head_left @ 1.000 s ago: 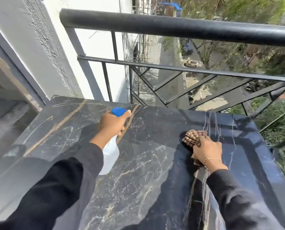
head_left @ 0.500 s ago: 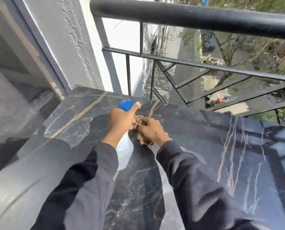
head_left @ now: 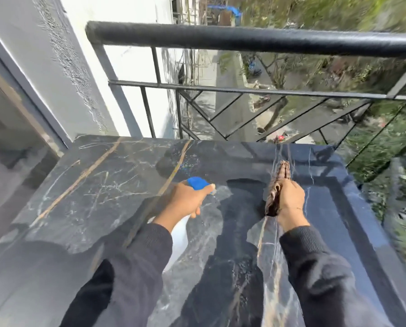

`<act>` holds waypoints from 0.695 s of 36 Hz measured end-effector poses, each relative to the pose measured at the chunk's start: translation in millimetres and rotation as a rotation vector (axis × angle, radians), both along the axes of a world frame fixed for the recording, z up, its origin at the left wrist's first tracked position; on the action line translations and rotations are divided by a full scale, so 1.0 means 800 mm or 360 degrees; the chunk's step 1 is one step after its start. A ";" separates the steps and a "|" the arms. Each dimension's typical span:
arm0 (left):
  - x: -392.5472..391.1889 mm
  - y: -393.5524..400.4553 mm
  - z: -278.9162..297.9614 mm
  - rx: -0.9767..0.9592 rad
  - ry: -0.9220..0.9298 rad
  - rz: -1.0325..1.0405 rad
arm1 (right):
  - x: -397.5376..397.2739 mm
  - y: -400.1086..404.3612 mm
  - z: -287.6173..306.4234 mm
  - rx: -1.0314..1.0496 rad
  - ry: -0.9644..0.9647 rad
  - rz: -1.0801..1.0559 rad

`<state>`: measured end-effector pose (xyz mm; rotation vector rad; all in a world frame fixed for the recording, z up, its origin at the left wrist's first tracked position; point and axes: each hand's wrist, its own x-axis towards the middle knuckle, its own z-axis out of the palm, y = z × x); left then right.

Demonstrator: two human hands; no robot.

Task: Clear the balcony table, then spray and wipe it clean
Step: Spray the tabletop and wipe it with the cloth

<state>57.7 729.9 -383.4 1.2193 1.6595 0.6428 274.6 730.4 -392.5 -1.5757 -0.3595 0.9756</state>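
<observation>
The balcony table (head_left: 98,185) has a dark marble top with gold and white veins. My left hand (head_left: 185,200) grips a white spray bottle (head_left: 180,234) with a blue head, its nozzle pointing away over the tabletop. To its right, my right hand (head_left: 290,199) presses a brown checked cloth (head_left: 278,182) onto the marble near the far middle of the top. The cloth sticks out ahead of my fingers. Fine droplets glisten on the surface ahead of the bottle.
A black metal railing (head_left: 244,41) runs just behind the table's far edge, with a drop to a street below. A white wall (head_left: 55,67) and a door frame stand at the left. The table's right edge borders greenery beyond the railing.
My right hand has swept the cloth from beside the spray bottle out to the right. The left hand and bottle have stayed about where they were. The view has tilted slightly.
</observation>
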 end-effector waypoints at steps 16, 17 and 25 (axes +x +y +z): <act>-0.052 -0.017 0.003 0.0187 0.0600 0.0319 | -0.017 -0.066 -0.033 -0.0121 -0.0415 0.0288; -0.059 -0.018 0.003 0.0176 0.0619 0.0329 | -0.022 -0.066 -0.035 -0.0146 -0.0414 0.0351; -0.103 -0.014 0.010 0.0121 0.0541 0.0433 | -0.047 -0.054 -0.046 -0.0475 -0.1360 0.0479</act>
